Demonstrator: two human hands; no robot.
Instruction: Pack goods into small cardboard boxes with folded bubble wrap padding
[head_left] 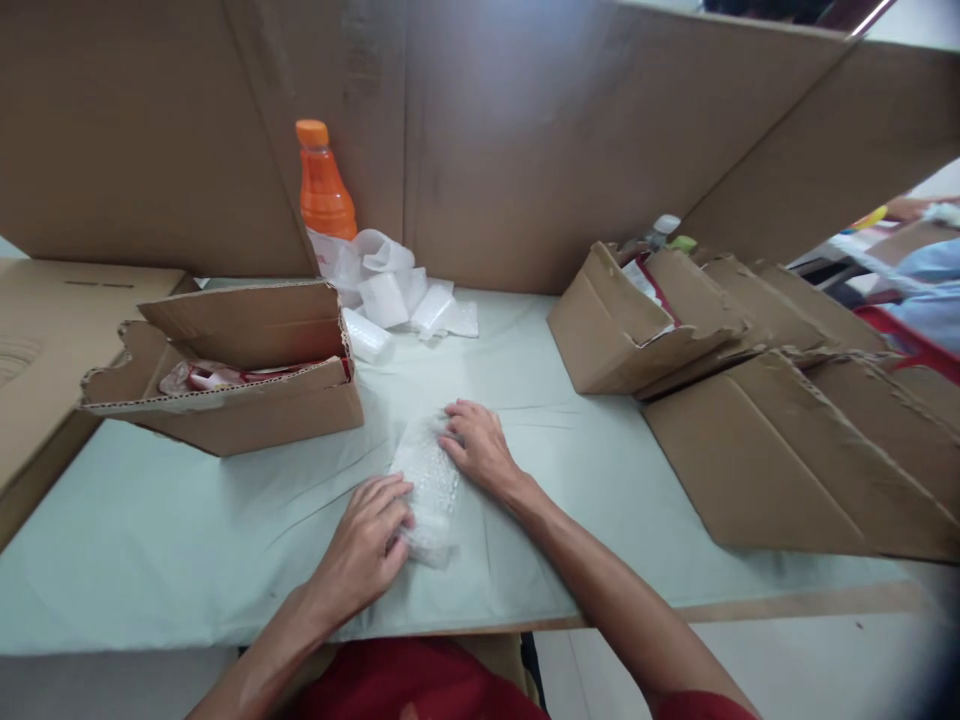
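A clear piece of bubble wrap (429, 475) lies flat on the green-covered table in front of me, its near end a little crumpled. My left hand (369, 525) rests at its left edge, fingers apart and bent lightly over the plastic. Across from it, my right hand (480, 447) touches the upper right edge with its fingertips, palm down. Neither hand closes around the wrap. Whether something flat lies inside the wrap I cannot tell.
At left stands an open cardboard box (285, 408) with red-and-white packets. White rolled wrap pieces (386, 298) lie behind, beside an orange bottle (324, 185). More cardboard boxes (757, 455) line the right side. A tall cardboard wall (495, 150) closes the back.
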